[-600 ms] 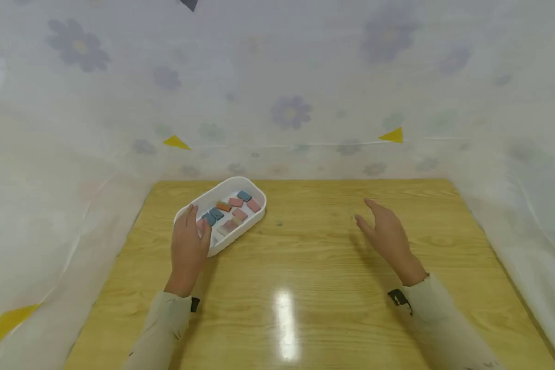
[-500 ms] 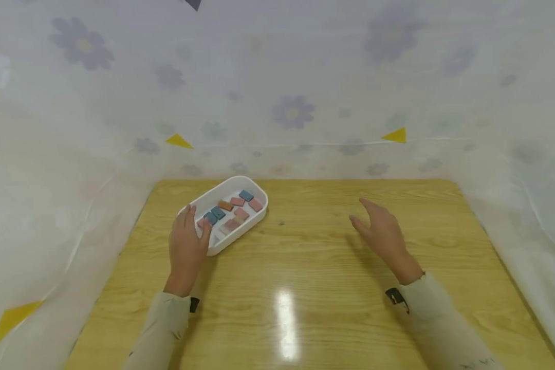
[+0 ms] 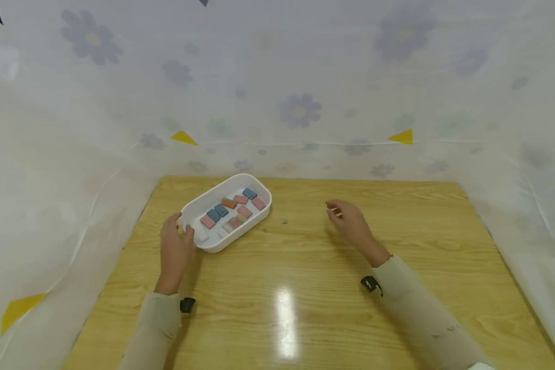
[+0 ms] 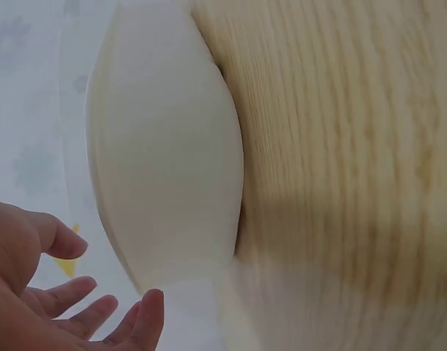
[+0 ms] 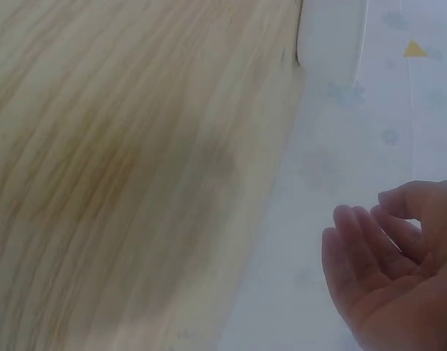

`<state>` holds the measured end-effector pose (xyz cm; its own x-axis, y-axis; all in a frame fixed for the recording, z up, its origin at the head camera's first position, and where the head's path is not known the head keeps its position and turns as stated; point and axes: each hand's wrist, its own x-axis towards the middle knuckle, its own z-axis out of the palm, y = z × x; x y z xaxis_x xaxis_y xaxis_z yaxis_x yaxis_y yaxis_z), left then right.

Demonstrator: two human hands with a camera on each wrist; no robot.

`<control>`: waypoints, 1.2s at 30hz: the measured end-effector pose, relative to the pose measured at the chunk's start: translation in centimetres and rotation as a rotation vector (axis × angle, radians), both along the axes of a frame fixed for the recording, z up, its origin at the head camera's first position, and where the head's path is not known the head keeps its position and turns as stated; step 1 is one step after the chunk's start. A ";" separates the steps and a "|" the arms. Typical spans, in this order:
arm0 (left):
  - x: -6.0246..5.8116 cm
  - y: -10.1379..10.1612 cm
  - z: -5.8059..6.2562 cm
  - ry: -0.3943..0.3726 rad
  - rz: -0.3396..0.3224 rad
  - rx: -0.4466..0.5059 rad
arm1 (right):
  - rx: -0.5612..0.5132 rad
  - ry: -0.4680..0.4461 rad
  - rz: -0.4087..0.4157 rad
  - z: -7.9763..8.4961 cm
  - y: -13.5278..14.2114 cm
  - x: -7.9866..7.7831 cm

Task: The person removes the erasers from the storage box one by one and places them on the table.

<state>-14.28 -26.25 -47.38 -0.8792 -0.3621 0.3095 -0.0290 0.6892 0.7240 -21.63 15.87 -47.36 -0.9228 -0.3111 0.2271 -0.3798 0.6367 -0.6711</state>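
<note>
A white oblong tray with rounded corners (image 3: 241,232) sits on the left half of the table, slanting away to the right. Inside it lie several small flat rectangular pieces, among them a pink one (image 3: 207,221), an orange one (image 3: 228,203) and a blue one (image 3: 249,193). My left hand (image 3: 173,252) is at the tray's near-left end, fingers relaxed and spread, fingertips right by the rim. In the left wrist view the tray's outer wall (image 4: 164,139) rises beyond those fingers. My right hand (image 3: 351,223) hovers over the table right of the tray, loosely curled and holding nothing.
The wooden table (image 3: 333,313) has a bright light reflection near its front. Pale flowered sheeting (image 3: 259,92) encloses the back and both sides. Yellow triangles (image 3: 401,136) mark the sheeting. A small dark spot (image 3: 284,222) shows on the wood.
My left hand has drawn back from over the tray's near end toward the lower left, uncovering more pieces. My right hand has moved left, its fingers curling more.
</note>
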 end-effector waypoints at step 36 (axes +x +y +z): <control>-0.6 -1.2 -0.6 -0.165 0.052 0.659 | -0.915 -0.763 -0.140 -2.1 -14.0 -5.2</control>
